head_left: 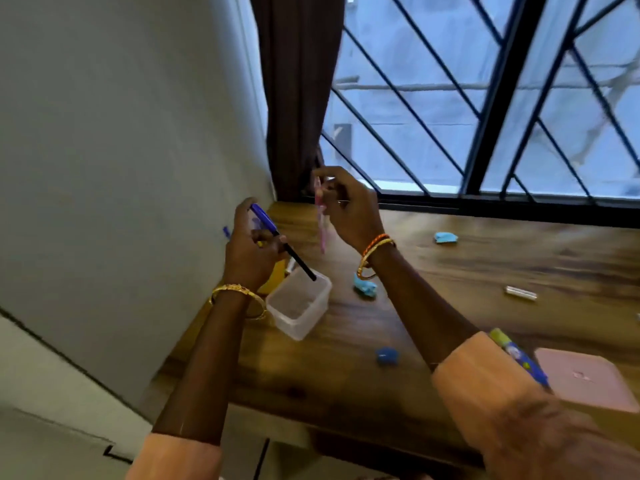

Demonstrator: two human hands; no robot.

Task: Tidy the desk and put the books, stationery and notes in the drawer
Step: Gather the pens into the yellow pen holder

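Blue pen [273, 237] gripped in left hand [251, 249], pink pen [320, 216] pinched by right hand [349, 206], both above clear tub [298, 306]

Home study corner: wood desk [450, 271] vs plain wall [121, 150], brown curtain [298, 98], barred window [485, 98], stationery bits scattered.

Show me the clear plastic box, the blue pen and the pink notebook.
clear plastic box [313, 304]: head view, right wall.
blue pen [265, 218]: head view, blue barrel.
pink notebook [588, 379]: head view, cover's middle.
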